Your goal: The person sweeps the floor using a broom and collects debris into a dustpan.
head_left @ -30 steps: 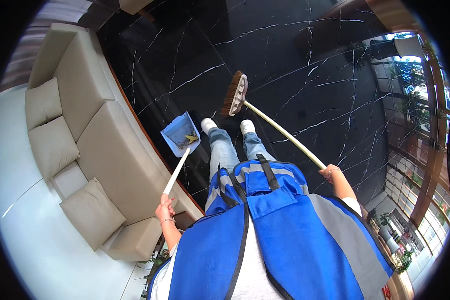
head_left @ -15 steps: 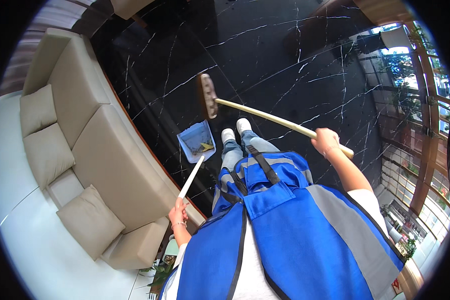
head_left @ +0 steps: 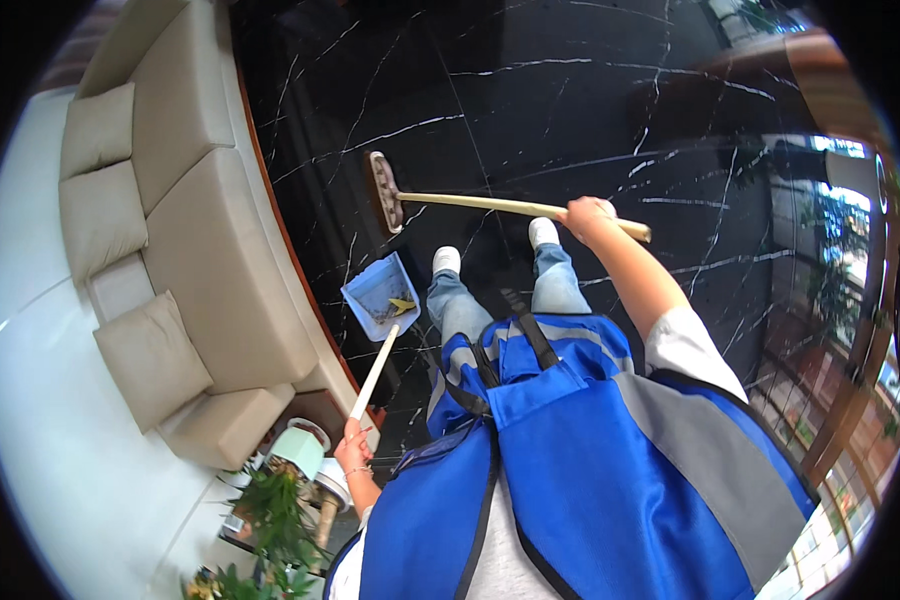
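Note:
My right hand [head_left: 587, 213] is wrapped round the pale wooden handle of a broom [head_left: 490, 204], near its upper end. The broom's head [head_left: 383, 192] is at the far left end of the handle, over the dark floor. In my left hand [head_left: 353, 449] is the end of the long white handle of a blue dustpan [head_left: 365, 283]. The pan rests on the floor beside the sofa base, nearer to me than the broom head and apart from it. A yellow leaf [head_left: 401, 305] and some dark debris lie inside the pan.
A beige sofa [head_left: 220, 270] with cushions [head_left: 153, 360] runs along the left. Potted plants [head_left: 270, 510] and a pale green pot [head_left: 301, 447] stand near my left arm. Black marble floor [head_left: 570, 110] with white veins spreads ahead; large windows [head_left: 850, 330] line the right.
My feet have moved apart, as in a step. The right hand and broom have shifted forward and left, with the handle now flatter. The dustpan is still held, and more plants show at lower left.

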A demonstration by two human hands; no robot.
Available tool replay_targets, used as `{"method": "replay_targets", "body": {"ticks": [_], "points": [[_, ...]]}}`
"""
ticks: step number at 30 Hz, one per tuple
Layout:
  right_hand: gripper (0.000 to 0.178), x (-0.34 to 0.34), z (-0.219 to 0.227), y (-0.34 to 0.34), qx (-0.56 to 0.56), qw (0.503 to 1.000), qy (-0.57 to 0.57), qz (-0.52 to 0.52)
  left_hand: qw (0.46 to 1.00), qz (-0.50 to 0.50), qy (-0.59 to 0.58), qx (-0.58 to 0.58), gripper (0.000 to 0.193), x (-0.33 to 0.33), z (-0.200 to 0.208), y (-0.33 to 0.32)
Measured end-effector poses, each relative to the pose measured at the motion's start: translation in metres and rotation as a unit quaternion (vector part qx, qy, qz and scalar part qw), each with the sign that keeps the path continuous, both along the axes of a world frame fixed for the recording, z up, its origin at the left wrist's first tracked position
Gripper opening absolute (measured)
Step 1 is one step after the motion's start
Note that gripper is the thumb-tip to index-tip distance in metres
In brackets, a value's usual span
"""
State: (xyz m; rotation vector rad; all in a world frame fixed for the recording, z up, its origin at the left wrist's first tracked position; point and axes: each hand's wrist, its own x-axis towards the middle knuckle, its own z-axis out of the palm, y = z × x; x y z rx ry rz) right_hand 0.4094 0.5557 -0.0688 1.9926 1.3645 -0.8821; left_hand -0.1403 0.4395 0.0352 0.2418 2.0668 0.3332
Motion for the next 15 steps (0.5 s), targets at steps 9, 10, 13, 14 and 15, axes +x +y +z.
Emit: {"method": "replay_targets", "body": {"ticks": [9, 10, 13, 14, 15], "points": [[0.055, 0.210, 0.041, -0.206, -0.142, 0.978, -0.043, -0.146, 0.997, -0.005, 0.073, -0.007, 0.011, 0.108, 0.023, 0.004], [0.056, 0.217, 0.045, -0.222, -0.154, 0.976, -0.039, -0.147, 0.997, -0.018, 0.070, -0.009, 0.010, 0.118, 0.025, 0.007], [0.056, 0.226, 0.043, -0.234, -0.202, 0.952, 0.003, -0.232, 0.991, -0.100, 0.090, -0.002, 0.009, 0.151, 0.017, 0.019], [0.052, 0.226, 0.044, -0.233, -0.241, 0.907, 0.066, -0.340, 0.991, -0.098, 0.096, 0.003, 0.009, 0.158, 0.017, 0.020], [0.049, 0.225, 0.045, -0.229, -0.274, 0.847, 0.113, -0.442, 0.985, -0.136, 0.105, -0.003, 0.008, 0.164, 0.015, 0.023]]}}
